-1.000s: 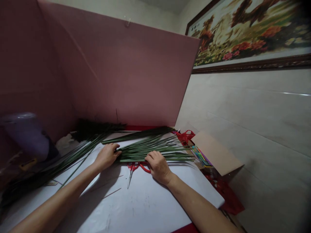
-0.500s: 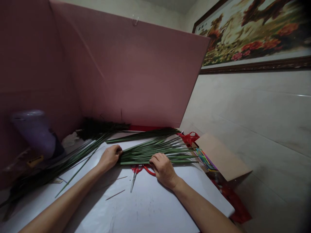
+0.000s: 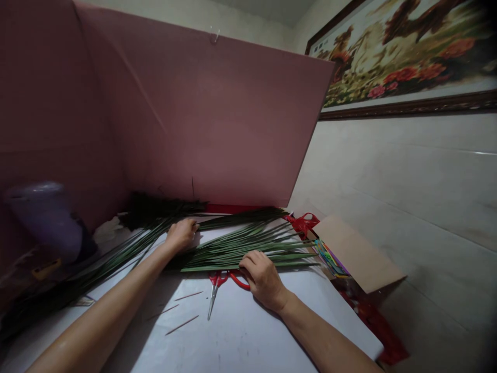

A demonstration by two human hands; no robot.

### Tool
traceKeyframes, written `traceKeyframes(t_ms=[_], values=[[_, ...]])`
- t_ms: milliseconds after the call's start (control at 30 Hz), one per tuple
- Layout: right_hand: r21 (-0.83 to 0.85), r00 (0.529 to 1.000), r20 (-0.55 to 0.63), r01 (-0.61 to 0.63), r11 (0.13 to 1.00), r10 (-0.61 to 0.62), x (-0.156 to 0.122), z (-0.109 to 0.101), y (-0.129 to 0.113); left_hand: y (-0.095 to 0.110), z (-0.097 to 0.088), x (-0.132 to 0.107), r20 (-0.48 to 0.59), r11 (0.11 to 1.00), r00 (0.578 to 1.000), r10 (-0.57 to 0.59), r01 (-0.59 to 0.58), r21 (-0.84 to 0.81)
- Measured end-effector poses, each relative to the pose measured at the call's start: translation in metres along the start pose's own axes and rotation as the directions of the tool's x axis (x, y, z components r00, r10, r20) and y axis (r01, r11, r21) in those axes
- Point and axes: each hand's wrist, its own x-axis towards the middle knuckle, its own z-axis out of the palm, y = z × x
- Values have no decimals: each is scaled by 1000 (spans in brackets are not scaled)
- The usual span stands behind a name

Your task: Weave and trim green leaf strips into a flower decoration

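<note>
A pleated green palm leaf [image 3: 229,246] lies fanned out across the white table, its strips spreading to the right. My right hand [image 3: 264,277] has its curled fingers on this leaf's near edge. Behind it lies a second palm leaf [image 3: 240,217], narrower and darker. My left hand [image 3: 181,234] is closed at the left end of that back leaf; the fingertips are partly hidden. Red-handled scissors [image 3: 213,294] lie just in front of the fanned leaf, blades toward me, with one handle loop beside my right fingers.
Several thin brown sticks [image 3: 182,325] lie on the white tabletop [image 3: 233,347]. More long leaves [image 3: 112,259] run along the left, near a purple container [image 3: 46,220]. At the right are a red plastic bag [image 3: 305,224] and a cardboard box flap [image 3: 359,254]. A pink panel [image 3: 217,124] stands behind.
My left hand has moved up and back, from the left end of the fanned leaf to the end of the back leaf. My right hand stays at the near edge.
</note>
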Motion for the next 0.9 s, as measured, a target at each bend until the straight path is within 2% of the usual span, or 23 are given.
traceKeyframes(t_ms=[200,300,467,700,900], values=[[12,1000,9,3,1000,-3,1,-1,0,12,6,20,-104,986,988,116,-102,133],[17,1000,7,11,1000,-11,2,-2,0,13,7,31,-120,979,983,137,-116,169],[7,1000,3,4,1000,-4,2,-2,-1,6,6,45,-141,978,985,104,-75,195],[4,1000,15,10,1000,-10,2,-1,1,2,-5,60,-220,980,975,39,6,200],[15,1000,28,-5,1000,5,2,0,2,-8,-9,60,-210,975,978,-2,48,215]])
